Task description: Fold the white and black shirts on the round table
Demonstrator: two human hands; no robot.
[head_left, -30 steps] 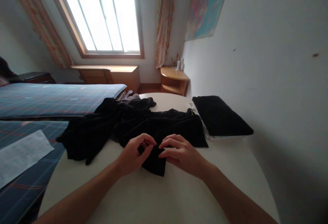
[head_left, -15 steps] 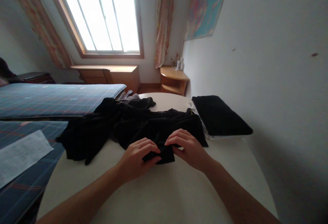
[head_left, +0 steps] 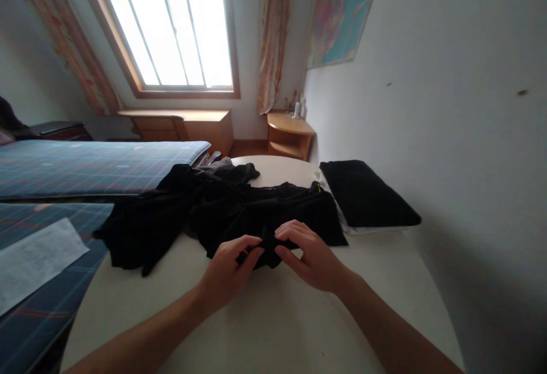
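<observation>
A black garment (head_left: 294, 206) lies spread on the round white table (head_left: 273, 322), its exact kind hard to tell in the dark cloth. My left hand (head_left: 226, 268) pinches the near edge of it between thumb and fingers. Close by on the right, my right hand (head_left: 314, 257) grips the same edge, with a short stretch of cloth between the two hands. The bit of cloth inside each pinch is partly hidden by the fingers. More crumpled black clothing (head_left: 145, 226) spreads over the table's left side, touching the garment.
A folded black cloth (head_left: 370, 194) rests on something white at the table's right, near the wall. Left of the table are plaid mattresses (head_left: 98, 163) and a printed paper sheet (head_left: 38, 260). A wooden corner shelf (head_left: 290, 126) stands beyond.
The flap of cloth at the near edge, hanging flat toward me before, is now gathered up between my fingers. Both hands have shifted slightly, their thumbs drawn up closer to the fingers.
</observation>
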